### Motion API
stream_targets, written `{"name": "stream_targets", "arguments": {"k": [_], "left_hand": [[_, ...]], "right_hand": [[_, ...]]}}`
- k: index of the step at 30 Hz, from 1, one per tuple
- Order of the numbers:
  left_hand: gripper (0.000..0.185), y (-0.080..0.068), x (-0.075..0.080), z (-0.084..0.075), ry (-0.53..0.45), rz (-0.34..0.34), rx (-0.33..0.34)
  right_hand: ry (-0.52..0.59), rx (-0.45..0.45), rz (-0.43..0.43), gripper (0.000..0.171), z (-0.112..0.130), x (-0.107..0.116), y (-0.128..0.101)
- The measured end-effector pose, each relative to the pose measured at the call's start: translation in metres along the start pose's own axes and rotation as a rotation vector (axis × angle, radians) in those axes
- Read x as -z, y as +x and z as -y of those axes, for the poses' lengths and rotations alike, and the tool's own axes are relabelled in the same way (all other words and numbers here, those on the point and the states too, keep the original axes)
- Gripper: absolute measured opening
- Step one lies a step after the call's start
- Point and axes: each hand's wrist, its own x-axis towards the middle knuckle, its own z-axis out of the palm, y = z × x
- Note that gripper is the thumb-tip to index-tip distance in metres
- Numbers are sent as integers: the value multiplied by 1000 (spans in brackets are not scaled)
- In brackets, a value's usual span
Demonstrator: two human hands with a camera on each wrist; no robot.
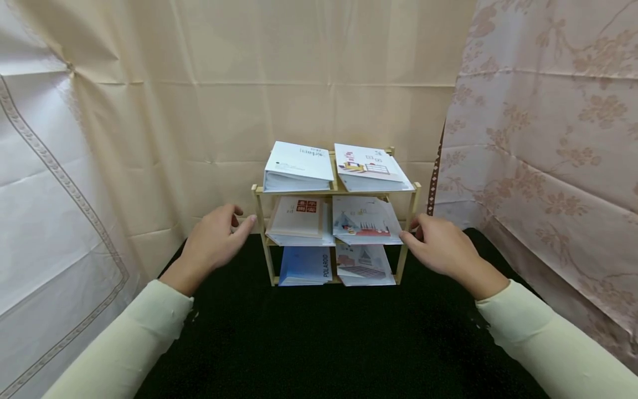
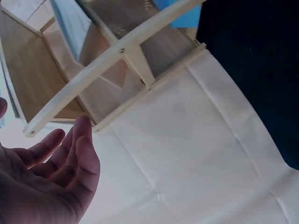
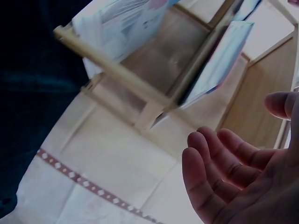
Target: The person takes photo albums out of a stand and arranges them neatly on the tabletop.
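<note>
A three-tier light wooden rack stands before me, holding several albums. On its top tier lie a white album and an illustrated one. The middle tier bears a beige album and one with a tent picture. Below are a blue album marked POLAROID and a greyish one. My left hand hovers just beside the rack's left post, fingers loosely bent and holding nothing. By the right post is my right hand, its fingers relaxed too; the right wrist view shows its palm bare.
The rack rests on a dark green-black cloth. Behind it hangs a beige curtain. A white cloth flanks the left side, and a floral cloth the right.
</note>
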Motion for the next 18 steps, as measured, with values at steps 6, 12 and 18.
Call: {"name": "stream_targets", "arguments": {"k": [6,12,18], "left_hand": [[67,4,15,-9,-107,21,1],[69,9,24,-16,-170,16,4],[75,14,33,-24,-193,61,46]], "right_hand": [[112,39,26,42,22,3,5],[204,81,78,45,42,2,15],[305,108,126,48,64,0,20]]}}
